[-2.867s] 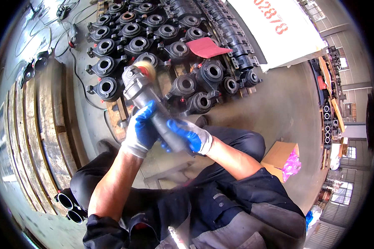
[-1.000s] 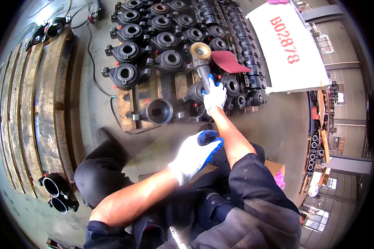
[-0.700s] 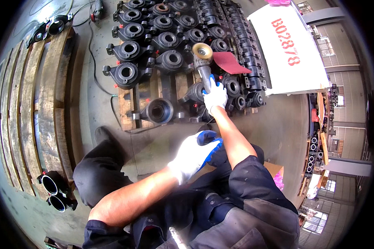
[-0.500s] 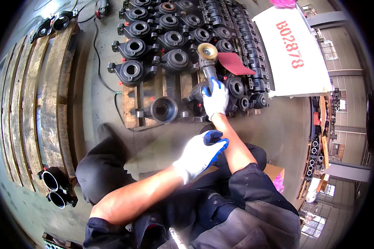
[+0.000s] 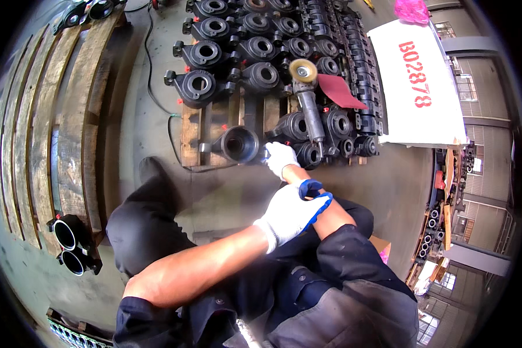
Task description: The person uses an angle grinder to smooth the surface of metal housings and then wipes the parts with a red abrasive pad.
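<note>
The concrete floor [image 5: 156, 116] carries a wooden pallet [image 5: 214, 124]; rows of dark cast housings [image 5: 238, 35] with round bores stand on the pallet; one separate housing [image 5: 238, 144] lies on its side on the pallet's near boards; an angle grinder [image 5: 308, 104] rests across the housings, with a red abrasive sheet [image 5: 337, 91] just beside it; a black cable [image 5: 156, 87] runs along the floor to the pallet's left edge; a white panel [image 5: 417, 87] lies to the right; wooden beams [image 5: 58, 116] lie to the left.
</note>
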`<move>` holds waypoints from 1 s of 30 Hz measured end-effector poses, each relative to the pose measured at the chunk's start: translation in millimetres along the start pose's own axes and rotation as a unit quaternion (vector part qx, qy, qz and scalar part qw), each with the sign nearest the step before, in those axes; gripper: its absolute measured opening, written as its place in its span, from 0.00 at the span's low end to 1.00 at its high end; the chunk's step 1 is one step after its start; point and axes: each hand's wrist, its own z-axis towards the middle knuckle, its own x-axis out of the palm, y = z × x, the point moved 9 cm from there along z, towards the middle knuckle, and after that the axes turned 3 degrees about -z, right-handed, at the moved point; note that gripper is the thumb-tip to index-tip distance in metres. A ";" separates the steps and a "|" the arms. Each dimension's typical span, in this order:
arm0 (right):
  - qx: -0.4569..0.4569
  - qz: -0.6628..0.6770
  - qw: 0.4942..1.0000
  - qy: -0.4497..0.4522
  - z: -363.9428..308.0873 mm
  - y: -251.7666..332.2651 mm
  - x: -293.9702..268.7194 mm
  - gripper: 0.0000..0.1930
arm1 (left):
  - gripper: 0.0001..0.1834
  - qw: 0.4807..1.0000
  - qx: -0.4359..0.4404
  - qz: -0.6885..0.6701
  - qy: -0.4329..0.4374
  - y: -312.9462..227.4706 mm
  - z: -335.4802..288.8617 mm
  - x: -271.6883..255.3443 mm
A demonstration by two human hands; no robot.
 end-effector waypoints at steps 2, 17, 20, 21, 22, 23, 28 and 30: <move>-0.019 -0.028 0.999 0.035 -8.0 24.5 -18.5 0.19 | 0.17 1.000 -0.018 0.016 -0.011 6.1 -2.6 -7.8; -0.110 0.023 0.992 0.063 -30.1 71.1 -72.2 0.25 | 0.21 1.000 0.015 0.003 0.000 4.6 0.6 -3.0; -0.085 0.063 0.990 0.095 -27.4 69.8 -72.7 0.23 | 0.21 1.000 0.005 -0.011 0.016 4.2 0.4 -1.7; -0.075 0.112 0.986 0.094 -26.9 66.4 -70.7 0.23 | 0.21 1.000 0.002 -0.009 0.018 3.6 0.5 -0.8; -0.065 0.161 0.981 0.092 -25.9 61.9 -66.8 0.22 | 0.21 1.000 0.000 -0.008 0.021 3.6 0.5 0.2; -0.055 0.209 0.972 0.090 -25.4 57.5 -63.8 0.22 | 0.21 1.000 0.004 -0.006 0.021 3.0 0.3 0.8; -0.049 0.215 0.971 0.090 -27.0 62.2 -68.6 0.26 | 0.20 1.000 0.022 -0.016 -0.005 -1.5 -4.5 -1.2; -0.052 0.209 0.973 0.088 -26.4 62.5 -68.7 0.25 | 0.20 0.999 0.028 0.013 0.012 -3.0 -2.9 0.3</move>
